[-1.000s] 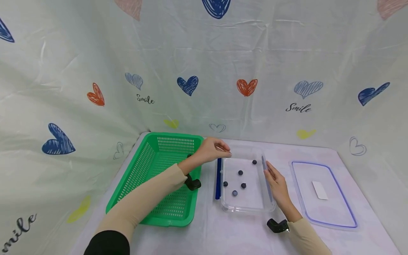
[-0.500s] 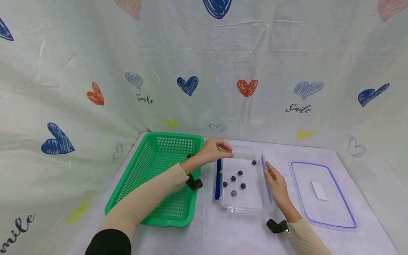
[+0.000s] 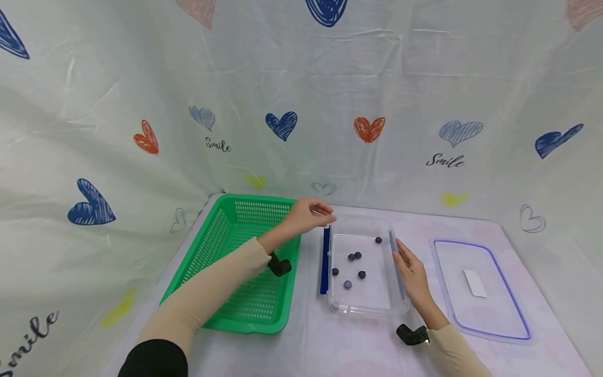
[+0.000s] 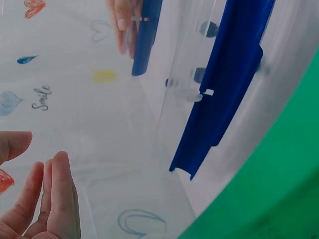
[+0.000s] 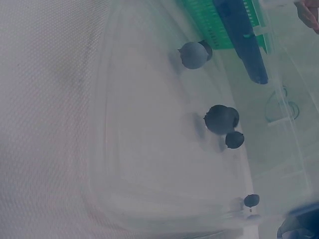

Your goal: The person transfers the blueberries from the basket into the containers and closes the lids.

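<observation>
Several dark blueberries lie spread over the floor of a clear plastic box with blue latch flaps. In the right wrist view blueberries show small crowns, some overlapping. My left hand hovers above the gap between the box's far left corner and a green basket. In the left wrist view the thumb and fingers of my left hand stand apart with nothing between them. My right hand rests against the box's right side at the blue flap, its fingers fairly straight.
To the right lies a clear lid with a blue seal and a white label. The green basket stands left of the box, partly behind my left forearm. A heart-printed curtain rises behind the table.
One more blueberry appeared in the box half a second ago and has rolled away from me, beside another. My left hand has drawn back left and slightly up. The right hand stays put.
</observation>
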